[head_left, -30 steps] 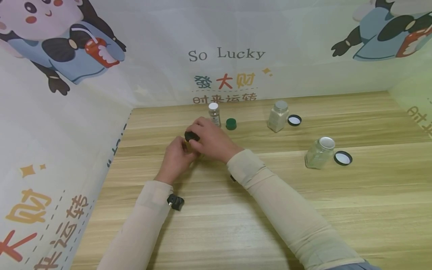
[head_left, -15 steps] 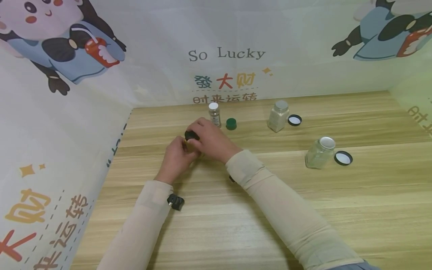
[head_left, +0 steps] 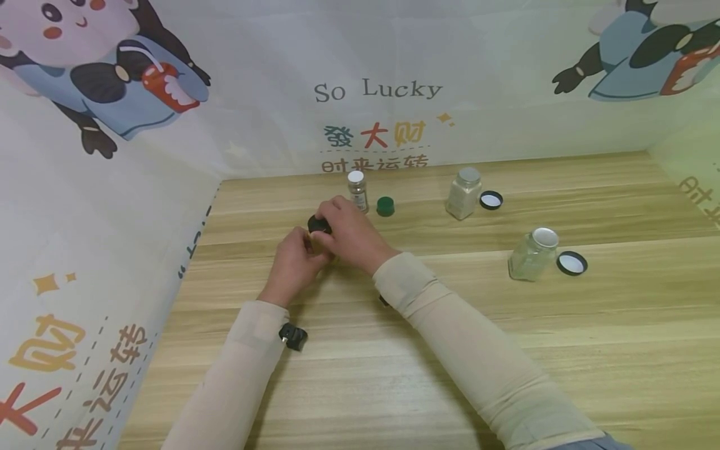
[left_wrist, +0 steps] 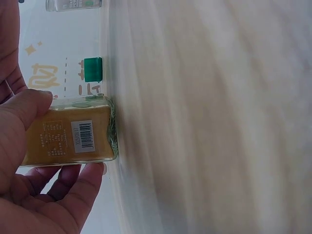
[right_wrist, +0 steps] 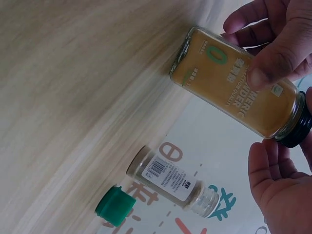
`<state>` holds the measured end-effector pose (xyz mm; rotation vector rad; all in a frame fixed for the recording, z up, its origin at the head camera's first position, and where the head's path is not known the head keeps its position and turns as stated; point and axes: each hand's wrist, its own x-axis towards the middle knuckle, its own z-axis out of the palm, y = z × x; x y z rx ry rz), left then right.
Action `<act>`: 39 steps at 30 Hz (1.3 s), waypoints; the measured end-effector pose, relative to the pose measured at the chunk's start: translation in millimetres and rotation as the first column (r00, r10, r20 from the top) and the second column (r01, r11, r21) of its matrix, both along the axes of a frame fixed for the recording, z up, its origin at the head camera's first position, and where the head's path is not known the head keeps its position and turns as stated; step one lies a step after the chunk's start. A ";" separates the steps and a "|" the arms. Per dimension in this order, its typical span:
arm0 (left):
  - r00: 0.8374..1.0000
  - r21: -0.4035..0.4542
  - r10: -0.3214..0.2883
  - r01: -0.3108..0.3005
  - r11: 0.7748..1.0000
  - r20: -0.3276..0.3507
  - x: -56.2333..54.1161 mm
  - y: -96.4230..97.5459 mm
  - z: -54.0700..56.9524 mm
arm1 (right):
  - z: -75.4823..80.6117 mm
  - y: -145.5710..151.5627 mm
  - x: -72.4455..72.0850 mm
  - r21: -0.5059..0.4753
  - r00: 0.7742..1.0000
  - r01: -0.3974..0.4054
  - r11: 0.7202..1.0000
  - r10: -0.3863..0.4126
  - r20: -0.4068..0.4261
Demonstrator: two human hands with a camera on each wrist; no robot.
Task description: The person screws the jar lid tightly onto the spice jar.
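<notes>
A square glass jar of yellow-brown powder [right_wrist: 222, 85], labelled as turmeric powder, stands on the table between my hands. My left hand [head_left: 294, 265] grips its body, thumb on one face and fingers on the opposite side, as the left wrist view shows. On the jar's mouth sits a black lid [head_left: 318, 225], which my right hand [head_left: 359, 236] holds from above with thumb and fingers. Just beyond the right hand are a small round glass bottle [right_wrist: 170, 178] with a white top and a green cap [head_left: 385, 207]. The head view mostly hides the jar behind the hands.
To the right stand a square jar of pale powder [head_left: 464, 195] and a wider glass jar [head_left: 531, 256]. Beside them lie two upturned black lids, the rear lid [head_left: 491, 200] and the front lid [head_left: 572, 264]. A printed white cloth [head_left: 382, 37] encloses the table's back and sides.
My right wrist and forearm have swung slightly left, while the right fingers stay on the black lid. The left hand and the jars around have not visibly moved.
</notes>
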<state>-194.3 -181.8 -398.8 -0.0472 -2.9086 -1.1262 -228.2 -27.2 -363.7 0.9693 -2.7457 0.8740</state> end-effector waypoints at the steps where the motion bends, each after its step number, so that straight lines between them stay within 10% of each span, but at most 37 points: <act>1: 1.000 0.000 0.001 -0.001 1.000 -0.002 -0.1 0.2 -0.2 | -0.2 0.1 0.0 -0.002 1.000 0.001 1.000 -0.001 -0.002; 39: 0.999 0.062 0.046 -0.045 0.997 -0.011 3.4 -3.2 -1.4 | -4.4 62.6 -15.9 -0.168 0.990 0.045 0.985 -0.066 -0.123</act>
